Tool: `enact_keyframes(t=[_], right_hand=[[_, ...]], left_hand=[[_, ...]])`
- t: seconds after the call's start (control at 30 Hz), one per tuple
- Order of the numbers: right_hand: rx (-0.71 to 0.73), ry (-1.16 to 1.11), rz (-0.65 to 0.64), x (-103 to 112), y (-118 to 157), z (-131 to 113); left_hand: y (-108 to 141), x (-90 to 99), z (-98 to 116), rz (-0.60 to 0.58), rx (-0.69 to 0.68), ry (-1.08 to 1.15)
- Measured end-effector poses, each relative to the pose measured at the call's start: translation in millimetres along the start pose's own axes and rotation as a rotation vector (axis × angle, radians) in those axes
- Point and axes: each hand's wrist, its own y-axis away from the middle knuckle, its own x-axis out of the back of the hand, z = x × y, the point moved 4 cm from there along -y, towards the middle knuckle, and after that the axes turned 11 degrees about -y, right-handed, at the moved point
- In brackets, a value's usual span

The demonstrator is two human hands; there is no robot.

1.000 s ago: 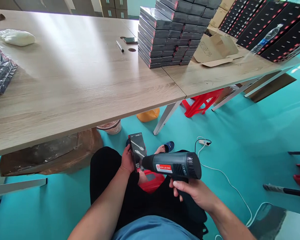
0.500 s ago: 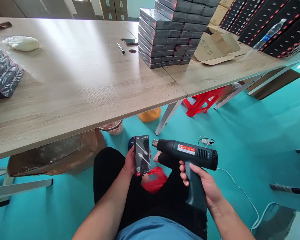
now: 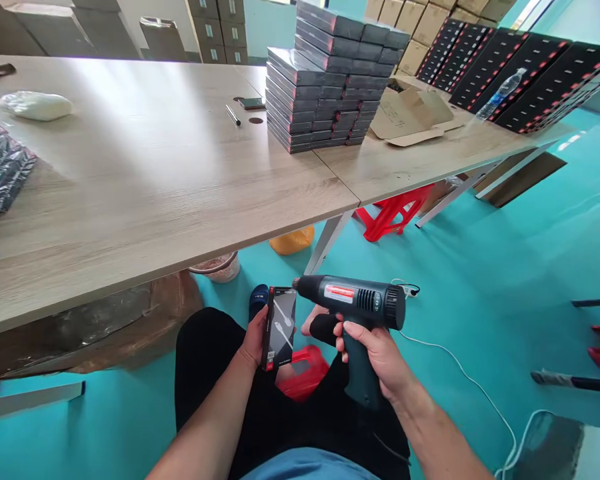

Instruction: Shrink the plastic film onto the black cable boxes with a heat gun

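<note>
Beyond the left hand (image 3: 255, 337), gripping a seemingly unfinished box (image 3: 282, 327), and right hand (image 3: 375, 352), clasping a heat gun (image 3: 363, 300), stacked boxes (image 3: 310, 110) look done.

Heat gun (image 3: 363, 298) held close to a cable box (image 3: 281, 330) beside a wood-grain table (image 3: 130, 180).
The right hand (image 3: 373, 350) grips the gun's handle, nozzle near the box's top right corner; the left hand (image 3: 254, 339) holds the box by its left edge. On the table, a phone (image 3: 253, 104) and pen (image 3: 233, 116) lie left of stacked dark boxes (image 3: 310, 110), an opened-out carton (image 3: 405, 117) right.
</note>
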Motion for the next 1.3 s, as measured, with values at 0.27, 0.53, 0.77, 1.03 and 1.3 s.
enact_keyframes(t=[0.27, 0.53, 0.77, 1.03, 1.3], right_hand=[[-0.022, 0.201, -0.093, -16.5, 0.3, -22.9], [-0.099, 0.266, -0.159, -24.9, -4.1, -30.6], [-0.288, 0.399, -0.341, -19.4, 12.7, -23.8], [-0.063, 0.310, -0.123, -17.3, -12.9, -45.2], [-0.255, 0.418, -0.176, 13.0, 1.8, -34.3]], left_hand=[[-0.6, -3.4, 0.9, 0.034, 0.029, -0.035], [-1.3, -2.2, 2.6, -0.004, 0.023, -0.021], [2.0, -3.5, 2.3, 0.007, 0.038, 0.105], [-1.1, 2.7, 0.5, -0.079, 0.040, -0.012], [-3.2, 7.6, 0.7, -0.027, -0.014, 0.044]])
